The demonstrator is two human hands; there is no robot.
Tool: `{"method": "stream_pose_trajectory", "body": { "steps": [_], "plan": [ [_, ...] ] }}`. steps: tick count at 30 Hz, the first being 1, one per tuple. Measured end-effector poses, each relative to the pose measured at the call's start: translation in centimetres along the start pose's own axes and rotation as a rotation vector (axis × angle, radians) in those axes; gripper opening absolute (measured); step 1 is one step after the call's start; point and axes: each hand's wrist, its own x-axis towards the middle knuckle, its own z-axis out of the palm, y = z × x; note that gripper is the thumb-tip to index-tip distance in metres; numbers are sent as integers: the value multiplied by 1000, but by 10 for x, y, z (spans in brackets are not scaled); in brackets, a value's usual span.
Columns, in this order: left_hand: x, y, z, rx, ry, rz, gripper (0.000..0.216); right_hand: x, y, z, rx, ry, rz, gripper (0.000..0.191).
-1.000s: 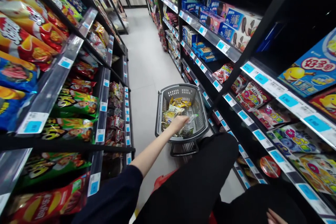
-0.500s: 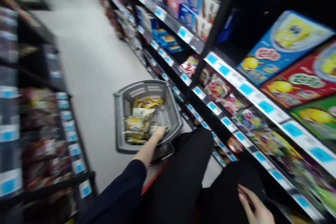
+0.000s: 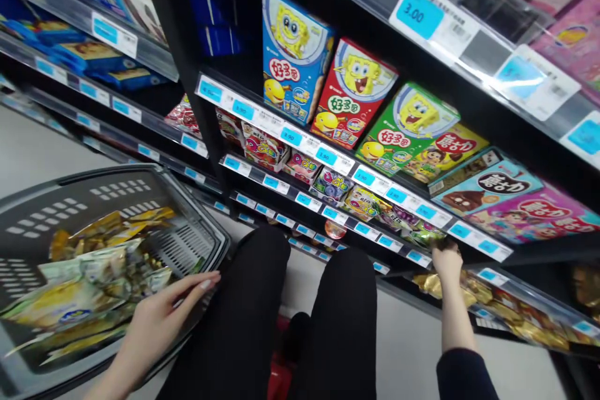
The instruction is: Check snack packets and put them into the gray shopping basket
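My left hand point(image 3: 171, 303) is stretched out over the near rim of a grey shopping basket point(image 3: 49, 184), its fingers extended and holding nothing. Inside the basket lie several yellow and pale green snack bags point(image 3: 70, 303). On the right, my right hand point(image 3: 447, 261) reaches into a low shelf at the end of a row of gummy candy packets. A green candy packet point(image 3: 424, 234) is just left of it. Its fingertips are hidden in the shelf's shadow, so I cannot see whether they grip anything.
Spongebob snack boxes point(image 3: 359, 94) in blue, red and green stand on the shelf above. Shelf edges carry blue price tags point(image 3: 288, 136). Gold-wrapped packets point(image 3: 525, 325) lie on a lower shelf at right. My knees point(image 3: 347, 300) are between the basket and my right arm.
My view has swung right towards the shelves. My left hand has drawn back from inside the basket to its near rim. My right hand has moved from beside my knee to the low shelf.
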Motion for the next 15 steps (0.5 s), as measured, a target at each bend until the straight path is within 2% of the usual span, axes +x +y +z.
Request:
{"method": "stream_pose_trajectory", "body": {
  "steps": [5, 8, 11, 15],
  "plan": [
    [-39, 55, 14, -95, -4, 189, 35, 8, 7, 15, 59, -10, 122, 34],
    [-54, 78, 28, -103, -73, 292, 25, 2, 15, 14, 168, 20, 131, 25],
    [-65, 99, 40, -147, -228, 286, 20, -7, 25, 8, 338, 98, 121, 22],
    [-77, 129, 56, -239, -535, 124, 19, -31, 37, 2, 652, 212, 136, 33]
  ]
}}
